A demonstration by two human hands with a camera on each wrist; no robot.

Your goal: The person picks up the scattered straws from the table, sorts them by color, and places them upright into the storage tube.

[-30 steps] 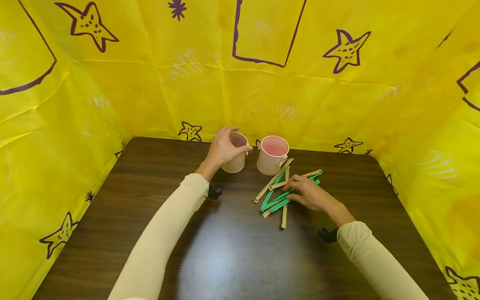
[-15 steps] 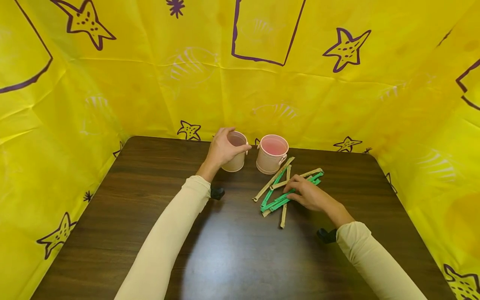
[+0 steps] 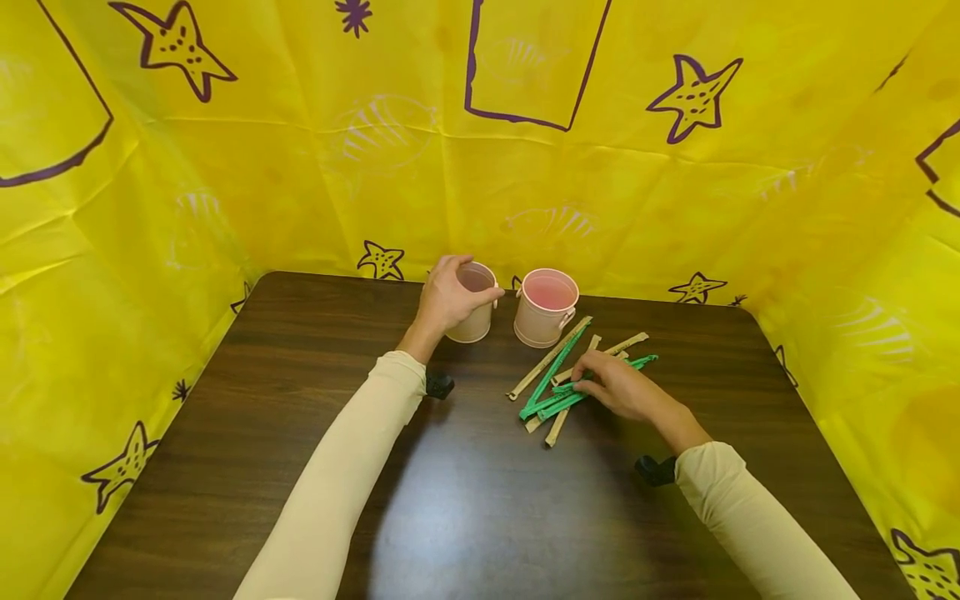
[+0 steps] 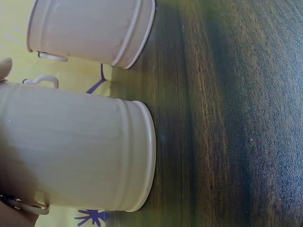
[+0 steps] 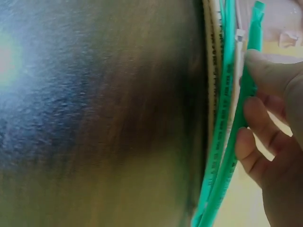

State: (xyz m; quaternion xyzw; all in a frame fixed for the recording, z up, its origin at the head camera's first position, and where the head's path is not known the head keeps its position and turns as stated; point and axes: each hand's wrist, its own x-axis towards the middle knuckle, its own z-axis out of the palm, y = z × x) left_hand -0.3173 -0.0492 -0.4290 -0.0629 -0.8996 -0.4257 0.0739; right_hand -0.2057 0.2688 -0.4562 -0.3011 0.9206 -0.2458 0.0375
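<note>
My left hand (image 3: 447, 298) grips the left pink bucket (image 3: 474, 323) at its rim, with the thumb on the right side and fingers over the far left. In the left wrist view that bucket (image 4: 80, 146) stands with its base on the table. On the right, my right hand (image 3: 621, 388) pinches a green-wrapped straw (image 5: 231, 156) between thumb and fingertips, at the top of a loose pile. Under and around it lie several more paper-wrapped straws, some green, some tan (image 3: 550, 358), crossing one another.
A second pink bucket (image 3: 534, 327), its inside in view, stands between the left bucket and the straws. The dark wooden table (image 3: 300, 350) ends close behind both buckets, against a yellow cloth (image 3: 285, 192) with purple starfish drawings. Black wrist cameras (image 3: 656, 471) hang under the sleeves.
A few straws under my right hand have shifted: one green straw now pokes farther right, and the front tan straw has swung left. My left hand stays on the bucket.
</note>
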